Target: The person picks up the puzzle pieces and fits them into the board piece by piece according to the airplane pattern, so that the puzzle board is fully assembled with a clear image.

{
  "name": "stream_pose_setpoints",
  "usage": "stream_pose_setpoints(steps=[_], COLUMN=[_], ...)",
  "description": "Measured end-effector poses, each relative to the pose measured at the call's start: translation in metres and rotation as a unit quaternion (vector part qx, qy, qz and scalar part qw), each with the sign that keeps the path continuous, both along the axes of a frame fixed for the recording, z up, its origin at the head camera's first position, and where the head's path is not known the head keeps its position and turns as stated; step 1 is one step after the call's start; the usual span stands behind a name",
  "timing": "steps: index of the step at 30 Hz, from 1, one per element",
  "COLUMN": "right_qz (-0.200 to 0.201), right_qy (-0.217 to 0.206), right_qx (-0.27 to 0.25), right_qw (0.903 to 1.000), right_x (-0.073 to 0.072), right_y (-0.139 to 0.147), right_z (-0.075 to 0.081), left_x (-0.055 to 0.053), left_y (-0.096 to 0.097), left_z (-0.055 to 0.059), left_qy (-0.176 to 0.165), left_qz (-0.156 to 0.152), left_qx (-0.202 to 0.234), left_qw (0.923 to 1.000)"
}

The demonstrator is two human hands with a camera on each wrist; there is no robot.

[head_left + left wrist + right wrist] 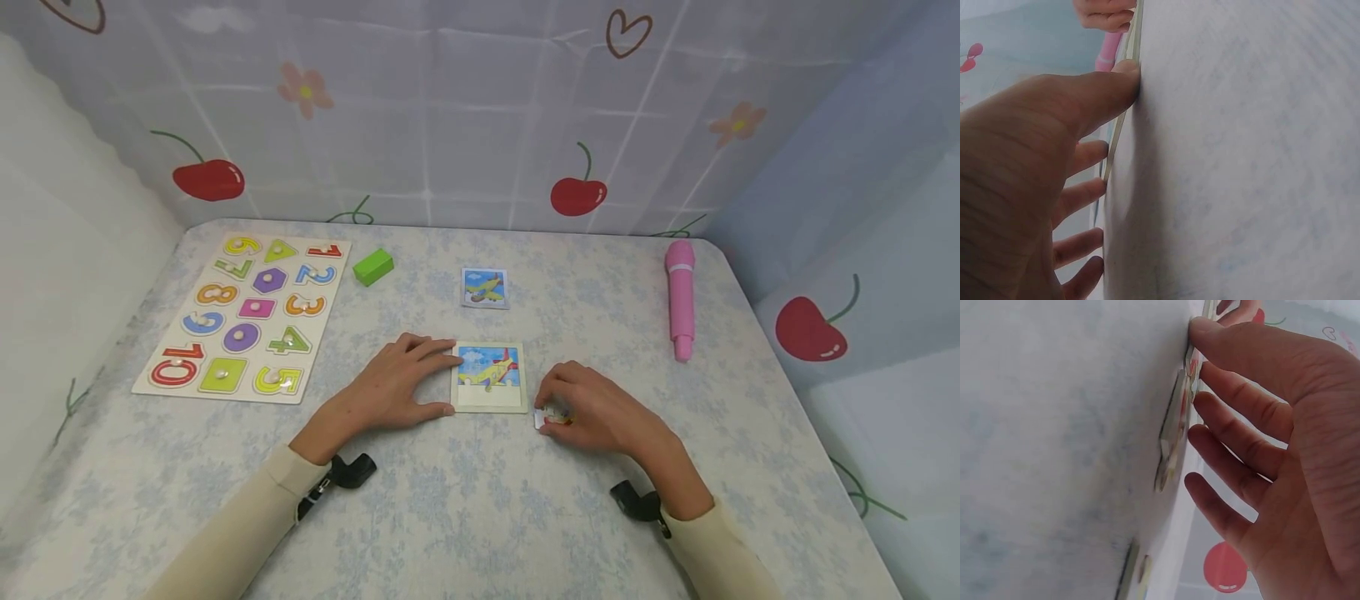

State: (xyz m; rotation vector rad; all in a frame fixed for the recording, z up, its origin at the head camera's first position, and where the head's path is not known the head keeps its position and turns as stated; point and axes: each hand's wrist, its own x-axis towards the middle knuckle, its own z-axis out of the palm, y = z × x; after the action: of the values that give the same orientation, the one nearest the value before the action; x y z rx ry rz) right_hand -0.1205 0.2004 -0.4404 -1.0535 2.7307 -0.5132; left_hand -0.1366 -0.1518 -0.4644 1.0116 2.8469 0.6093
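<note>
The hands are apart. The left hand (401, 383), fingers spread, touches the left edge of a puzzle tray (487, 403) mid-table; the right hand (600, 408) pinches a puzzle piece (538, 418) just beside the tray's right edge. On the left, a number board (255, 357) reads, far to near, 1 to 5 along its right side and 6 to 10 along its left.

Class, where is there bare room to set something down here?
Free: between the picture card and pink toy; also the near side of the puzzle tray, between the sleeves. Crowded: the tray's flanks, left hand touching one, right hand at loose pieces opposite.
</note>
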Motion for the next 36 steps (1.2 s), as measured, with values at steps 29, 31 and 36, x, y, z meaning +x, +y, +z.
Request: stream_pose_setpoints(steps=[29,31,36], right_qz=[0.062,0.065,0.070], right_qy=[0.043,0.042,0.033], right_qx=[0.016,0.016,0.015], right_qw=[0.9971,0.9969,0.9969], right_x=[-0.030,-0.031,-0.032], right_y=[-0.048,-0.053,-0.064], right_z=[0.020,0.020,0.018], left_x=[-0.003,-0.003,-0.003], left_y=[-0.004,-0.004,-0.004], left_z=[-0.002,-0.001,0.000], left_qy=[-0.011,-0.012,-0.012], left_qz=[-0.005,-0.005,-0.005], left_qx=[0.012,0.013,0.015], left_qw=[0.9999,0.9998,0.9998])
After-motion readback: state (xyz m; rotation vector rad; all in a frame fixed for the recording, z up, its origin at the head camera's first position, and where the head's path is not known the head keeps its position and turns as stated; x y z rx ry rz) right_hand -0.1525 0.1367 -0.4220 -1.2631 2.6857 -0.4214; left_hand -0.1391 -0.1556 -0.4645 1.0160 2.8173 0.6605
